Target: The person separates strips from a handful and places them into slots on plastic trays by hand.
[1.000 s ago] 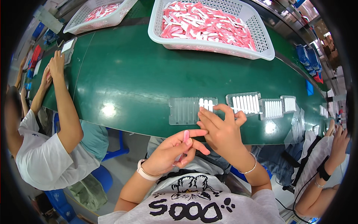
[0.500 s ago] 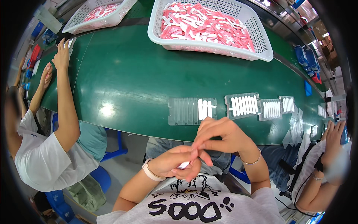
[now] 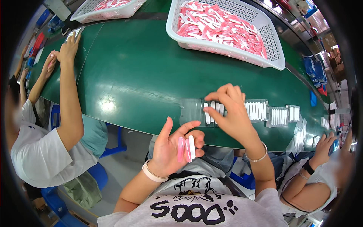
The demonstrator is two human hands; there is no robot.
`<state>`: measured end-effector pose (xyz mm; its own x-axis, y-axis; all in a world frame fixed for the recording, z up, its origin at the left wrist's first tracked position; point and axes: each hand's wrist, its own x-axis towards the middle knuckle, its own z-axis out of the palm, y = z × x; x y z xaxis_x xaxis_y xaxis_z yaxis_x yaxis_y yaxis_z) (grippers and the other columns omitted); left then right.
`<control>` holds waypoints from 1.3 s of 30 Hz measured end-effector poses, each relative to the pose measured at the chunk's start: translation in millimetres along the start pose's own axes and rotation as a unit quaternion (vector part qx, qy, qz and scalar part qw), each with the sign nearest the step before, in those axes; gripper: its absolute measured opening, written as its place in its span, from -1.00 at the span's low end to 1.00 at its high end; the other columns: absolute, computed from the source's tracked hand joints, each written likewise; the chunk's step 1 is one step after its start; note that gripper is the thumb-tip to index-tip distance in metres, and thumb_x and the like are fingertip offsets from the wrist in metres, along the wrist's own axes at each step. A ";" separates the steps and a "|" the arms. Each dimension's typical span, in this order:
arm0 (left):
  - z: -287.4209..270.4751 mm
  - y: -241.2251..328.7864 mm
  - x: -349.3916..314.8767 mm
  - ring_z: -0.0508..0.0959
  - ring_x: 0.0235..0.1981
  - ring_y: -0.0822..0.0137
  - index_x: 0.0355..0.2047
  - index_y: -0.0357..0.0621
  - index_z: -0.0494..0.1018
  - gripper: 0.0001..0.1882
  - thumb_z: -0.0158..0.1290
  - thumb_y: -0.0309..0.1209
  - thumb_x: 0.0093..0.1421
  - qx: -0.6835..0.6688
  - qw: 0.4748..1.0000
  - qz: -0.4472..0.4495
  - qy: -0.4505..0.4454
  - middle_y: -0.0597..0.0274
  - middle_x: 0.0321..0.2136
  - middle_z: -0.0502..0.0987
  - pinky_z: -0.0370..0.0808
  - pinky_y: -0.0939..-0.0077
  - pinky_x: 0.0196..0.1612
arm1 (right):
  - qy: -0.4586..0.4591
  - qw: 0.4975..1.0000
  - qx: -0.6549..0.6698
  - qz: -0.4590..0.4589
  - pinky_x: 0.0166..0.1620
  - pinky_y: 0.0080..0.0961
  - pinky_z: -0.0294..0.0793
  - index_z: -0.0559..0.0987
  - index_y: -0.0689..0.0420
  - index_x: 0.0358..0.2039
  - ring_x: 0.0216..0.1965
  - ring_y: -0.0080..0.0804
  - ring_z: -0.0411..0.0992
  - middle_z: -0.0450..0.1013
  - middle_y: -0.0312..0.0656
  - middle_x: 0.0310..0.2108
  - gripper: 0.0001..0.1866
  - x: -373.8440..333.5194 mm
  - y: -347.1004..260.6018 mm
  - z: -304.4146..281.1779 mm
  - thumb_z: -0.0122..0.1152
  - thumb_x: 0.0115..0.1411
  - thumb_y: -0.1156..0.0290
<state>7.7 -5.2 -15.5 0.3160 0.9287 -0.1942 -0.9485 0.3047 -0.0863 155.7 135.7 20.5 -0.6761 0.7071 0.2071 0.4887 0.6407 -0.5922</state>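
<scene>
My left hand [image 3: 162,156] is palm up below the table edge, with fingers partly curled. Two slim pink sticks [image 3: 181,149] and a white round-ended stick [image 3: 192,146] lie across it. Above a clear slotted plastic tray [image 3: 191,109], my right hand [image 3: 235,111] has its thumb and index finger at the upper end of another white stick [image 3: 207,115]. That stick leans slightly in the tray, beside several white sticks lying in neighbouring slots. The tray's left slots hold none. My right fingers partly cover its right side.
Filled trays [image 3: 276,116] stand in a row to the right, near clear plastic film [image 3: 298,133]. A white basket [image 3: 230,51] heaped with pink and white pieces sits at the back. Co-workers' arms [image 3: 68,87] are at the left and right edges.
My hands have come apart. The left has turned palm up, showing the sticks; the right has moved up over the tray, where one more white stick now shows.
</scene>
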 end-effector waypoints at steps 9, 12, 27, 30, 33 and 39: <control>17.5 -1.8 -1.9 0.23 0.24 -0.08 0.21 -0.18 0.18 -0.25 -0.42 0.21 0.32 -0.029 0.999 -0.003 0.036 -0.14 0.13 0.29 0.19 -0.07 0.25 | -0.149 0.985 0.020 -0.078 -0.13 -0.33 0.07 0.64 -0.05 -0.24 -0.15 -0.30 0.20 0.35 -0.40 -0.21 -0.57 -32.6 -50.5 -21.9 0.47 -0.18 0.14; 10.9 -0.8 -5.0 0.23 0.24 -0.05 0.21 -0.16 0.18 -0.35 -0.37 0.10 0.36 -0.032 0.999 -0.015 0.019 -0.12 0.15 0.28 0.24 -0.05 0.22 | -0.155 0.982 -0.012 -0.104 -0.10 -0.26 0.07 0.65 -0.05 -0.26 -0.07 -0.28 0.20 0.36 -0.40 -0.13 -0.62 -42.9 -50.3 -21.4 0.43 -0.14 0.14; 31.0 -10.1 -13.5 0.14 -0.71 0.67 -0.10 -0.28 0.43 -0.74 -0.12 -0.35 0.36 0.423 0.899 0.021 0.115 0.11 -0.37 0.56 0.04 0.77 -0.70 | -0.017 0.913 0.364 0.182 -0.36 -0.66 0.32 0.66 0.21 -0.39 -0.42 -0.62 0.38 0.54 -0.24 -0.42 -0.85 -51.8 -28.0 -18.3 0.18 0.22 0.44; 31.6 -11.4 -13.5 0.13 -0.73 0.69 -0.20 -0.27 0.45 -0.82 -0.05 -0.41 0.33 0.445 0.883 0.048 0.139 0.16 -0.45 0.56 0.02 0.75 -0.71 | -0.040 0.909 0.381 0.162 -0.29 -0.64 0.38 0.66 0.21 -0.33 -0.35 -0.60 0.43 0.55 -0.21 -0.37 -0.85 -50.1 -26.7 -19.0 0.16 0.23 0.45; 27.1 -12.0 -13.9 0.13 -0.73 0.69 -0.22 -0.26 0.45 -0.84 -0.03 -0.41 0.32 0.475 0.864 0.088 0.143 0.17 -0.47 0.56 0.02 0.74 -0.71 | -0.057 0.883 0.438 0.159 -0.21 -0.62 0.41 0.65 0.21 -0.24 -0.29 -0.56 0.46 0.55 -0.17 -0.30 -0.84 -46.6 -26.6 -21.2 0.15 0.24 0.47; 25.5 -12.3 -11.5 0.09 -0.73 0.71 -0.26 -0.23 0.44 -0.85 -0.03 -0.39 0.32 0.480 0.850 0.133 0.172 0.47 -0.66 0.30 -0.02 0.72 -0.71 | -0.048 0.936 0.349 0.029 -0.20 -0.64 0.39 0.60 0.19 -0.10 -0.28 -0.54 0.46 0.55 -0.17 -0.23 -0.76 -43.8 -18.5 -19.3 0.16 0.20 0.53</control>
<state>15.2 -14.2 12.7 -0.0816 0.9253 -0.3704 -0.5162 0.2787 0.8099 186.9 98.6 37.4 -0.7224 0.6830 0.1083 0.0698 0.2278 -0.9712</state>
